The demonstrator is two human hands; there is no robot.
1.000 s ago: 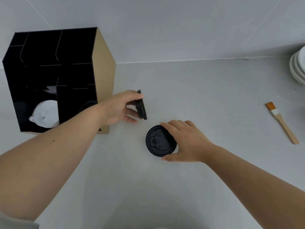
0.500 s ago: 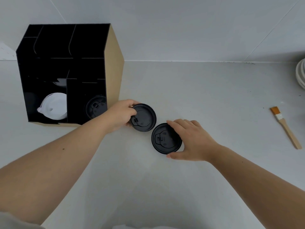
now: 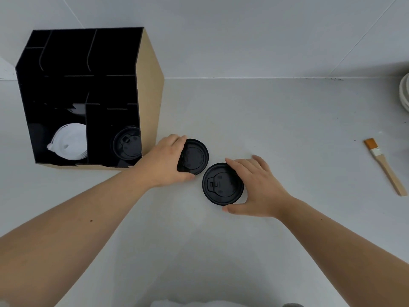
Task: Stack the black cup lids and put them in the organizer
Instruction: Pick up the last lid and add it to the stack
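Two black cup lids lie close together on the white counter. My left hand (image 3: 166, 160) grips the left lid (image 3: 194, 156) by its left rim, fingers above and thumb below. My right hand (image 3: 257, 187) curls around the right lid (image 3: 221, 184) from its right side. To the left stands the black organizer (image 3: 146, 89) with brown cardboard sides. Its lower right compartment holds another black lid (image 3: 127, 144); the lower left one holds white lids (image 3: 69, 141).
A wooden brush (image 3: 385, 166) with orange bristles lies on the counter at the right. A stack of white dishes (image 3: 404, 94) shows at the right edge. The white wall rises behind the counter.
My left hand turned its lid from edge-on to flat and brought it down beside the other lid. My right hand stayed on its lid.
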